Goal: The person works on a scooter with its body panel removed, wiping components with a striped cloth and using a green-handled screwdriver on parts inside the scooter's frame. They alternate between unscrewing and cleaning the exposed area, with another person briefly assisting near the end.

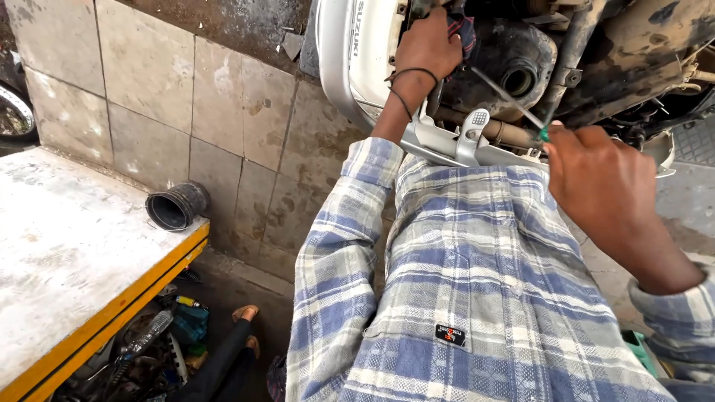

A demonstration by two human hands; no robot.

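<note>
My right hand (607, 186) is closed on a screwdriver (514, 104): green handle end at my fingertips, thin shaft angled up-left toward the dirty black engine housing (514, 63). Tip is hard to make out against the grime. My left hand (426, 46) is clenched on a dark blue-red rag (463, 31) against the scooter's white panel (372, 52); fingers mostly hidden. Black rubber tube (176, 206) lies on the workbench (67, 253), well apart.

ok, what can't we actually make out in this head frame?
- Left hand fingertips: tucked behind the cloth and scooter panel, head view.
- Screwdriver tip: lost behind the left hand's wrist.
- Right hand grip: seen from the back only.
- Scooter top: cut by the frame edge.
</note>
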